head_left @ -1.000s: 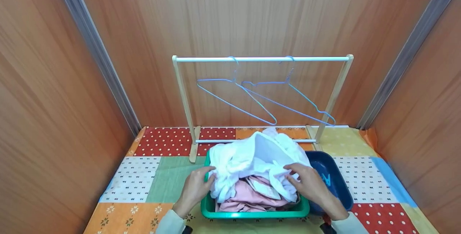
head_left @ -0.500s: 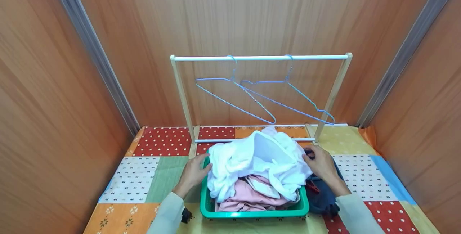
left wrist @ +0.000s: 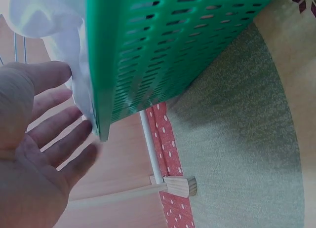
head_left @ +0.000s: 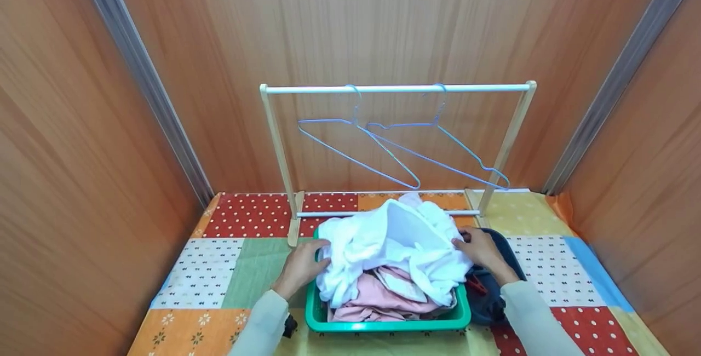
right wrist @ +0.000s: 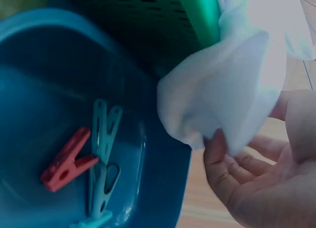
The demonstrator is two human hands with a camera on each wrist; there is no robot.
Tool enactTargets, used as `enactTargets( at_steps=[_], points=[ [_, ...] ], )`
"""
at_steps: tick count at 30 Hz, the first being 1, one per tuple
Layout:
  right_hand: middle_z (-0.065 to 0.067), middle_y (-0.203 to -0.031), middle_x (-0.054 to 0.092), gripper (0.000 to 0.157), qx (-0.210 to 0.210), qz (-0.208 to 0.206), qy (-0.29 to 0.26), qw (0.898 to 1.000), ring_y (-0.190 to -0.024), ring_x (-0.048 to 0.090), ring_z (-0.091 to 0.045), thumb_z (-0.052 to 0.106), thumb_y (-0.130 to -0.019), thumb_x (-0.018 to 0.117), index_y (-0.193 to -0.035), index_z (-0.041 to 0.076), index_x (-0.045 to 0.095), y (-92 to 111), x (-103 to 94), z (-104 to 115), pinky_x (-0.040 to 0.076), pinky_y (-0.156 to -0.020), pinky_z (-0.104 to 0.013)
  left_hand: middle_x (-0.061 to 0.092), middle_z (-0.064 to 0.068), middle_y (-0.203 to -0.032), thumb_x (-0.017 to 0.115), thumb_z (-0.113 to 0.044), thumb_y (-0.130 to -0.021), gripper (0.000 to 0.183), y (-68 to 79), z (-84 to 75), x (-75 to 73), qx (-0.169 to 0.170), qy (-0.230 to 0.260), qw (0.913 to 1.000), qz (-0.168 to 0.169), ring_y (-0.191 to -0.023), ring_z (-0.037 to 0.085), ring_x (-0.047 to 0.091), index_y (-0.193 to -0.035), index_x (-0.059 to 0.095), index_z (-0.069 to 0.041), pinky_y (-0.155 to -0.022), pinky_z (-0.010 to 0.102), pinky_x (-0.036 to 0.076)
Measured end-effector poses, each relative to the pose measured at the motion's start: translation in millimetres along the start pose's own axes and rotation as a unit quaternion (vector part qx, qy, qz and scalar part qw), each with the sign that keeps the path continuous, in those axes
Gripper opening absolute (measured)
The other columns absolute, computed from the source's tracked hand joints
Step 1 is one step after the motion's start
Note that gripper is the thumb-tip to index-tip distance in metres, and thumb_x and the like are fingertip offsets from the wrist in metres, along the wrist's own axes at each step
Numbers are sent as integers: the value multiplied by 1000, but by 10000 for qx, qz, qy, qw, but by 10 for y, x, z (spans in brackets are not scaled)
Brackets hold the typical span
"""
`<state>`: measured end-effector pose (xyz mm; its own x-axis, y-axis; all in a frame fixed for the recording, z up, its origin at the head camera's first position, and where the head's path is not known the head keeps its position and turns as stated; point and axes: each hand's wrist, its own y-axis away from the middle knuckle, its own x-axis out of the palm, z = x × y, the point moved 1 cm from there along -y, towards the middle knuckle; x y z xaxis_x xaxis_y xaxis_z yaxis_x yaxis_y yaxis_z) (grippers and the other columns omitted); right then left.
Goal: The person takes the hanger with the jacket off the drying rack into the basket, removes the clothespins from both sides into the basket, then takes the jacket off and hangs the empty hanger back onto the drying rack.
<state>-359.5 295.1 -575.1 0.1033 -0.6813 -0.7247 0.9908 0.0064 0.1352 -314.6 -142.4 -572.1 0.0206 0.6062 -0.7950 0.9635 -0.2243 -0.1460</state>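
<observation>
A heap of white cloth (head_left: 356, 241) lies on top of pink fabric (head_left: 372, 296) in a green basket (head_left: 389, 326). At the basket's left side, my left hand (head_left: 302, 268) touches the edge of the white cloth with its fingers extended, as the left wrist view also shows. My right hand (head_left: 483, 252) is at the right side of the heap. In the right wrist view its fingers (right wrist: 217, 156) touch a hanging fold of the white cloth, thumb and fingers spread apart. Whether they press on it cannot be told.
A dark blue tub (right wrist: 168, 188) stands right of the basket, holding a red clothespin (right wrist: 69, 161) and light blue clothespins (right wrist: 103, 154). Behind is a rack (head_left: 306, 90) with two blue wire hangers (head_left: 358, 167) (head_left: 465, 172). Wooden panels (head_left: 98, 159) enclose the patchwork-covered surface (head_left: 208, 274).
My right hand has gone from the front of the white cloth out over the tub, then slightly back to the heap's right side. My left hand shifted slightly outward and back.
</observation>
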Motion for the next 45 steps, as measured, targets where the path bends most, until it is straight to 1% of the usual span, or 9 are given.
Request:
enactTargets(
  at_steps=[5,10,18,24,29,34,36,41,45],
  points=[
    [-18,-119,66,32,-205,-408,-141,9989,-103,63,-27,16,-99,57,-127,2,61,12,23,32,51,-88,-45,67,13,-127,70,-12,-90,38,6,-54,38,129,-127,9998,20,-114,26,64,-128,64,-9,-94,47,53],
    [-18,-116,68,26,-598,-872,-127,9943,-102,63,-28,11,-99,55,-120,1,65,65,-4,117,50,-89,-48,73,7,-108,66,-8,-92,22,-24,-87,72,333,-59,9994,22,-92,15,66,-113,72,-11,-82,39,57],
    [-16,-107,72,22,-1368,-1413,-384,9797,-98,68,-29,9,-96,61,-114,2,70,217,13,391,54,-87,-46,74,3,-91,66,-4,-91,13,5,-115,77,437,410,9974,-405,-84,14,67,-98,76,-10,-75,35,57],
    [-11,-102,75,19,-1797,-1525,-607,9699,-93,70,-24,8,-93,66,-110,4,73,424,89,618,56,-79,-31,76,5,-93,69,-3,-89,13,74,-344,-14,793,892,9889,-890,-84,17,71,-98,76,-7,-73,32,58],
    [-7,-97,75,16,-2562,-1499,-592,9531,-84,71,-18,3,-89,69,-104,6,75,613,216,778,57,-71,-26,77,5,-94,71,0,-86,14,170,-586,-29,1167,1147,9816,-987,-86,17,72,-98,77,-6,-75,32,59],
    [0,-95,74,14,-3409,-1261,-128,9315,-81,68,-11,3,-87,71,-98,9,75,784,413,877,56,-68,-25,77,4,-93,71,1,-86,15,293,-754,44,1445,1115,9801,-775,-86,16,73,-97,77,-7,-73,28,59],
    [2,-95,73,11,-3592,-1029,229,9273,-82,67,-10,5,-88,71,-97,11,74,839,506,892,56,-69,-26,77,3,-93,72,0,-86,14,339,-787,93,1519,977,9814,-654,-86,15,72,-96,78,-9,-72,27,58],
    [-1,-105,72,17,-3559,65,1335,9249,-94,68,-17,16,-92,68,-108,10,72,940,722,875,56,-80,-37,77,-2,-90,71,-4,-87,13,414,-780,260,1624,138,9865,-167,-81,5,68,-92,79,-13,-70,24,57],
    [-4,-115,71,30,-3305,764,1890,9215,-103,68,-22,24,-94,66,-120,9,68,967,803,861,54,-87,-43,72,-6,-76,67,-7,-91,13,437,-738,371,1579,-386,9854,507,-65,-2,53,-84,76,-14,-60,17,47]
  ],
)
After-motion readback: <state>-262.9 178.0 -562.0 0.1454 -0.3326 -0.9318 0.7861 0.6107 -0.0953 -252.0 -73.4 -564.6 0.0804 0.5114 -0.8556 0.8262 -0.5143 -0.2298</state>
